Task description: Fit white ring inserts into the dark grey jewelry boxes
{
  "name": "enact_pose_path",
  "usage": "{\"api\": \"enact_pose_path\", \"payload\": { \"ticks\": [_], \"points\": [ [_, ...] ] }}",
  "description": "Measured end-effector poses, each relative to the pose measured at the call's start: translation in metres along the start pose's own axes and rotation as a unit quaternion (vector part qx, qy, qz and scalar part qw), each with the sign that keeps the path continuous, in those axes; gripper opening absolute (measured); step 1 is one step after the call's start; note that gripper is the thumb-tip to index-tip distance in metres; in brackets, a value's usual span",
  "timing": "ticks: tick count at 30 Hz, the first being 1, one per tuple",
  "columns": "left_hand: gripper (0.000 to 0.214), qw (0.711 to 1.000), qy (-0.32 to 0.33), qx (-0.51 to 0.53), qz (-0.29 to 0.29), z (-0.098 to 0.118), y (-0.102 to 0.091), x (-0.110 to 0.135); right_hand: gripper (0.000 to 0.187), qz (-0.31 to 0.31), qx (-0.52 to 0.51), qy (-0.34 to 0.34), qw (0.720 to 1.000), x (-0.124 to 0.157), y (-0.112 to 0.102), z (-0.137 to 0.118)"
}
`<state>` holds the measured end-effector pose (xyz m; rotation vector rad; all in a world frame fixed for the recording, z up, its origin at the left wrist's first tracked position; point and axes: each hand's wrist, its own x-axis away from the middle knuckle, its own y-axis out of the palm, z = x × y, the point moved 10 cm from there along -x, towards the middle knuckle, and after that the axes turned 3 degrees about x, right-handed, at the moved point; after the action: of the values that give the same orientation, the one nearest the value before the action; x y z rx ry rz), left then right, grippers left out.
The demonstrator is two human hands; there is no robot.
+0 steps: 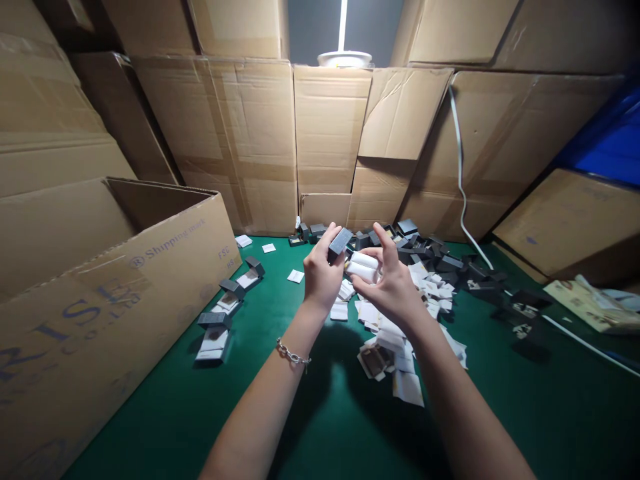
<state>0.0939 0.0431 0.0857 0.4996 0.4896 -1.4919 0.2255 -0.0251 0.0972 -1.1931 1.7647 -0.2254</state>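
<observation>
**Dark grey box and white roll held up over a green mat**

The left hand, a chain bracelet at its wrist, pinches the small box closed between thumb and fingers. The box is matte, squared and tilted. The right hand curls its fingers around the soft-looking roll, clamping it just beside the box, and the two hands nearly touch. Both are raised above the mat, in front of the person.

Beneath them lies a loose heap of white cards. Behind it, a scatter of similar grey boxes runs to the right, and a short row of open boxes with pale linings stands to the left. A few loose white cards dot the green surface.

A cardboard carton printed "Shipping mark" stands at the left. Flattened cardboard sheets line the walls, a white cable hangs down at the right, and a ceiling lamp shows above them.
</observation>
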Motion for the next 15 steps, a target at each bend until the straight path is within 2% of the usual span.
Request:
{"api": "enact_pose_path", "payload": {
  "ticks": [8, 15],
  "points": [
    [0.039, 0.998, 0.060, -0.030, 0.001, 0.013, 0.002, 0.004, 0.088, 0.034, 0.013, 0.001, 0.999, 0.001, -0.001, 0.002],
    [0.038, 0.998, 0.051, -0.023, -0.009, 0.016, 0.003, 0.006, 0.081, 0.019, 0.038, -0.017, 0.999, 0.000, 0.002, -0.007]
  ]
}}
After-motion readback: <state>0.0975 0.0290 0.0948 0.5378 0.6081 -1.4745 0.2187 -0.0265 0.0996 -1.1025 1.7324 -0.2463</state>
